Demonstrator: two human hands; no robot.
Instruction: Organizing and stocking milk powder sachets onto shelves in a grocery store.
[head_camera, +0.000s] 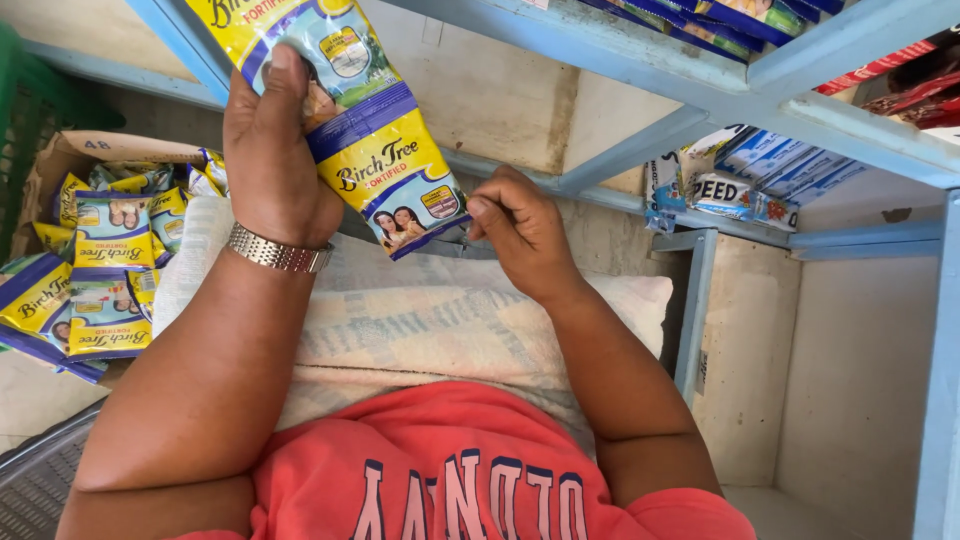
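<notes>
Above the lap, the left hand (275, 150) grips the upper part of a strip of yellow-and-blue sachets (365, 130) while the right hand (520, 230) pinches its lower corner, beside a cardboard box (60, 160) of like sachets and beneath blue shelves (700, 90).

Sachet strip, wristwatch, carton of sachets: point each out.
sachet strip (375, 165), head view, on the lower yellow sachet's face.
wristwatch (277, 251), head view, on the metal band at the left wrist.
carton of sachets (75, 152), head view, on its brown flap.
</notes>
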